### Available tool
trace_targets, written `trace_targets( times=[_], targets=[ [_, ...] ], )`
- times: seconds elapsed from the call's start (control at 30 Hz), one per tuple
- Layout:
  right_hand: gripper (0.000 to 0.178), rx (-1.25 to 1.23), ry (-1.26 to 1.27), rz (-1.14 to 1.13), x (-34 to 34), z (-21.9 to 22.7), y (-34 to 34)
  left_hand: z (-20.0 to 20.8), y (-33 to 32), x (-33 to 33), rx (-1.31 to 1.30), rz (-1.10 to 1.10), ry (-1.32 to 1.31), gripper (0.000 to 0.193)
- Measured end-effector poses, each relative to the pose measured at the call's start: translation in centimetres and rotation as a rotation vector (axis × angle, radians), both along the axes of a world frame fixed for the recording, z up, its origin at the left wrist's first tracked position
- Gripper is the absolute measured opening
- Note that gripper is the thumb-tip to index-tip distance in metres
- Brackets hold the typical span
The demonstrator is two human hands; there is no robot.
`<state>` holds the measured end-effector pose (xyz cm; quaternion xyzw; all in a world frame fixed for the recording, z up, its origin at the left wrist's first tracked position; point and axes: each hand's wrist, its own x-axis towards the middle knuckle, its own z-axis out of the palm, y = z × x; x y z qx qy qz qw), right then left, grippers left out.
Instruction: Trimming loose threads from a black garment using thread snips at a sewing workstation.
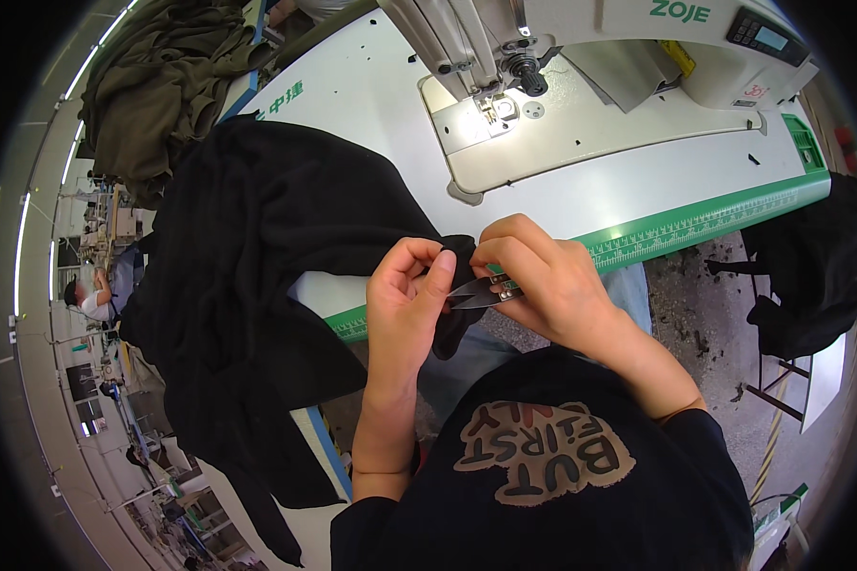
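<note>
A large black garment (295, 200) is draped over the left part of the sewing table and hangs off its front edge. One end of it is pinched between the thumb and fingers of my left hand (409, 285). My right hand (543, 281) is closed around a pair of thread snips (481, 293). Their pointed metal blades lie close to the black cloth, with the tips near my left thumb. Whether the blades touch a thread there is too small to tell.
The sewing machine's needle area (500, 109) is lit, beyond my hands. A green ruler strip (695, 228) lines the table's front edge. Olive cloth (162, 76) is heaped at the far left. More black cloth (809, 266) hangs at the right. Another person (95, 297) sits far left.
</note>
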<state>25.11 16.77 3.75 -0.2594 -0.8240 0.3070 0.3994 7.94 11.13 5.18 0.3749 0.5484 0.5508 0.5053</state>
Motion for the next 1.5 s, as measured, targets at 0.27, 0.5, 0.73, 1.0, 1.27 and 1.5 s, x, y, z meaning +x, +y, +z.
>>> trace_targets(
  times=[0.27,0.5,0.73,1.0,1.27,1.5],
  targets=[
    [0.021,-0.398,0.339,0.123,-2.2,-0.9,-0.4,-0.7,0.7,0.1,0.014,-0.033,-0.035,0.009],
    [0.005,-0.744,0.367,0.198,-2.4,-0.7,-2.9,-1.8,1.5,-0.4,0.142,0.161,-0.066,0.009],
    [0.017,-0.571,0.269,0.401,-0.8,-2.7,-3.5,-0.1,1.5,0.0,0.125,0.201,-0.108,0.007],
    [0.022,-0.507,0.202,-0.188,-2.2,0.3,-0.7,-1.1,0.8,1.2,0.183,0.088,-0.028,0.010],
    [0.018,-1.347,0.440,0.094,-0.4,-1.3,0.4,-0.7,0.8,-0.1,0.262,-0.001,0.216,0.013],
    [0.024,-1.195,0.448,0.123,-0.5,-1.0,0.5,-0.6,0.8,-0.4,0.175,-0.058,0.327,0.010]
  ],
)
